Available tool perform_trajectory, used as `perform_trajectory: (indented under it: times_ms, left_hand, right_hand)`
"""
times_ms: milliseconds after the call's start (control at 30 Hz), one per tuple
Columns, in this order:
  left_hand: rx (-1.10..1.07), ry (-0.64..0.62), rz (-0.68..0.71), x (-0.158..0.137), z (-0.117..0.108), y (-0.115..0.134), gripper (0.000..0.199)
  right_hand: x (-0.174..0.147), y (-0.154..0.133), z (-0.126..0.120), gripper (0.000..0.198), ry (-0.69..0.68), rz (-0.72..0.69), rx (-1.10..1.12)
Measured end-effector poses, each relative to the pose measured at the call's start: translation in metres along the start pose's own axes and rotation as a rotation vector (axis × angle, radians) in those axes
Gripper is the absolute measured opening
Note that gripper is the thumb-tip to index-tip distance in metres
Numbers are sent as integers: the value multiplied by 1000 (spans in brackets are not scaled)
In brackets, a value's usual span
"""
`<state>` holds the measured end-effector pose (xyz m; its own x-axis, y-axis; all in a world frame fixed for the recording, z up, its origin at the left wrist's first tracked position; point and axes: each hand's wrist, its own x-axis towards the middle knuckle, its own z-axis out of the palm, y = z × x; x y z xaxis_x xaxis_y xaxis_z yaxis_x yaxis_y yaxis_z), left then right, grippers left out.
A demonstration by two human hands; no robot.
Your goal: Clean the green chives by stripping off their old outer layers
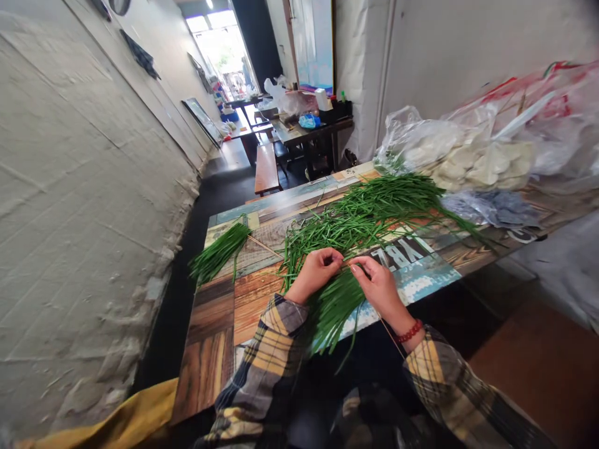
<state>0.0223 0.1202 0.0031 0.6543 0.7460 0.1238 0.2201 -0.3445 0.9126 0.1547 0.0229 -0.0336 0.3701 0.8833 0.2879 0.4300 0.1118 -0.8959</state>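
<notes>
A bunch of long green garlic chives (pixel 337 308) lies under my hands at the table's near edge, its tips hanging over. My left hand (pixel 321 269) is closed in a pinch at the top of the bunch. Facing it, my right hand (pixel 379 285) pinches too, the fingertips of both almost meeting. A thin straw-coloured strand (pixel 390 330) trails below my right hand, and both pinches appear to be on it over the chives. Just beyond spreads a loose pile of chives (pixel 369 212). To the left lies a gathered bunch (pixel 222 249) with a pale strand (pixel 266 247) at its end.
Plastic bags (pixel 468 149) with pale contents and a crumpled grey cloth (pixel 496 209) occupy the table's right end. The patterned table (pixel 208 327) stands near a rough white wall (pixel 84 218). Farther off are a bench (pixel 266 168) and another cluttered table (pixel 299 132).
</notes>
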Motion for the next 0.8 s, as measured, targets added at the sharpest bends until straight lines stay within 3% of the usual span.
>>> perform_trajectory:
  times_ms: [800]
  left_hand:
    - [69, -7, 57, -1, 1, -3, 13]
  right_hand:
    - [0, 3, 3, 26, 14, 26, 0]
